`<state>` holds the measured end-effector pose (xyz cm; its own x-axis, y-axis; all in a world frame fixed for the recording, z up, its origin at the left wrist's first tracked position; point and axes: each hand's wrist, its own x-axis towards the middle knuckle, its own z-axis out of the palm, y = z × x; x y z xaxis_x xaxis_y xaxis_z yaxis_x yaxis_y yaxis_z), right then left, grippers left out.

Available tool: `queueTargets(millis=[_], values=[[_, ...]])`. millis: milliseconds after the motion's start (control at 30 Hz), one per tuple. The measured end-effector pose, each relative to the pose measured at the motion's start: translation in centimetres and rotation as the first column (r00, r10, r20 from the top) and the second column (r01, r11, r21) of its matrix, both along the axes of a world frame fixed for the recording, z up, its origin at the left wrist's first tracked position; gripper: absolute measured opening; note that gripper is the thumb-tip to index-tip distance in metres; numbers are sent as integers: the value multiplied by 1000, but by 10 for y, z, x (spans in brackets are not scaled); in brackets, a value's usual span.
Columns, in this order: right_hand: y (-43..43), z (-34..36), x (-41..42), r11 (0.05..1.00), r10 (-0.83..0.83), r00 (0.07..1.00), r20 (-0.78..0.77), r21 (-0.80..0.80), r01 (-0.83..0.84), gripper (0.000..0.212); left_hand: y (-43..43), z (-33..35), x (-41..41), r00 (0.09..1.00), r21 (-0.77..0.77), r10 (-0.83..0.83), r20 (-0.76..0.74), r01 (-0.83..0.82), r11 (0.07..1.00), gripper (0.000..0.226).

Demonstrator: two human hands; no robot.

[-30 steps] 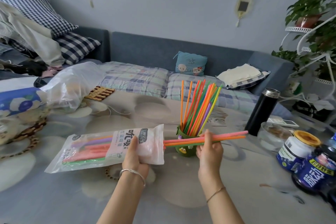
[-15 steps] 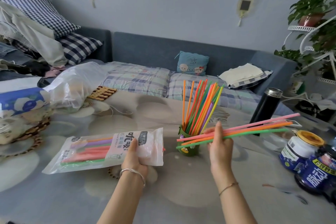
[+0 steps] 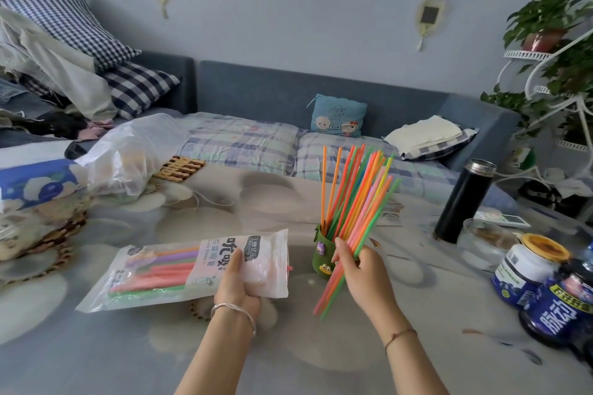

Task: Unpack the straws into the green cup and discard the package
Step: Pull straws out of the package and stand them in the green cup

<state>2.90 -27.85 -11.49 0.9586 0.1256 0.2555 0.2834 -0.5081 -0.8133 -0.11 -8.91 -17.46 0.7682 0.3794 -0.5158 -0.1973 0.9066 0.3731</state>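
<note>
My left hand grips the open end of the clear plastic straw package, which lies flat over the table with pink, purple and green straws still inside. My right hand holds a small bundle of pink, orange and green straws, tilted steeply with the lower ends in front of the green cup and the tops leaning up to the right. The cup stands mid-table, partly hidden by my right hand, and holds several bright upright straws.
A black flask, a glass bowl and blue jars stand at the right. A crumpled clear bag and a blue-and-white pack sit at the left. A sofa runs behind the table.
My right hand drew the bundle fully out of the package, then swung it from nearly level to steeply tilted beside the cup. The left hand kept hold of the package.
</note>
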Motion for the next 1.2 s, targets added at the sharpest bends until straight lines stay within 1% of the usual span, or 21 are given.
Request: queueTargets(millis=[167, 233, 300, 333, 400, 467, 500, 533, 600, 733, 800, 867, 933, 1000, 1067, 1133, 1200], values=[[-6, 34, 21, 985, -77, 987, 139, 165, 53, 59, 1, 1, 2, 999, 0, -31, 30, 31, 1000, 55], [-8, 58, 33, 979, -75, 979, 192, 200, 36, 56, 2, 1, 4, 999, -6, -32, 40, 32, 999, 54], [-7, 76, 48, 982, -63, 967, 247, 186, 17, 50, 2, 1, 5, 998, -12, -33, 47, 34, 999, 54], [-5, 80, 56, 986, -59, 964, 258, 163, 17, 51, 2, 1, 6, 998, -14, -37, 56, 38, 999, 54], [0, 79, 70, 997, -31, 973, 227, 81, 13, 57, 1, 2, 6, 996, -22, -51, 72, 53, 998, 54], [2, 73, 78, 995, 9, 988, 153, -98, 6, 57, 1, 1, 5, 995, -26, -58, 77, 61, 998, 54], [3, 70, 80, 981, 27, 994, 109, -196, -6, 52, 1, 2, 5, 995, -27, -58, 80, 60, 998, 54], [3, 67, 81, 965, 42, 997, 67, -263, -23, 46, 1, 3, 5, 995, -26, -60, 80, 63, 998, 53], [3, 69, 81, 961, 48, 998, 34, -273, -36, 42, 2, 3, 5, 994, -18, -68, 84, 70, 997, 53], [3, 82, 85, 989, -11, 995, 103, -147, 26, 44, 1, 5, 5, 993, -7, -82, 82, 83, 997, 52], [4, 84, 89, 981, -23, 993, 113, -188, 44, 42, 0, 6, 4, 993, 2, -88, 80, 88, 996, 53], [7, 79, 92, 954, -17, 996, 84, -296, 41, 39, -1, 7, 3, 993, 5, -88, 82, 88, 996, 53], [10, 72, 95, 936, -10, 999, 41, -351, 24, 38, -2, 8, 2, 993, 5, -87, 79, 87, 996, 54], [11, 70, 93, 939, 1, 999, 42, -345, 14, 34, -3, 10, 1, 994, 2, -86, 73, 86, 996, 54], [11, 73, 91, 954, 14, 995, 96, -301, 16, 25, -4, 12, 1, 995, 0, -80, 66, 80, 997, 53], [10, 77, 86, 974, -34, 983, 180, -217, 73, 28, -5, 13, 0, 995, 1, -76, 63, 76, 997, 53], [10, 76, 77, 987, -108, 958, 265, -85, 134, 29, -6, 14, 0, 996, 3, -67, 60, 67, 998, 53]])
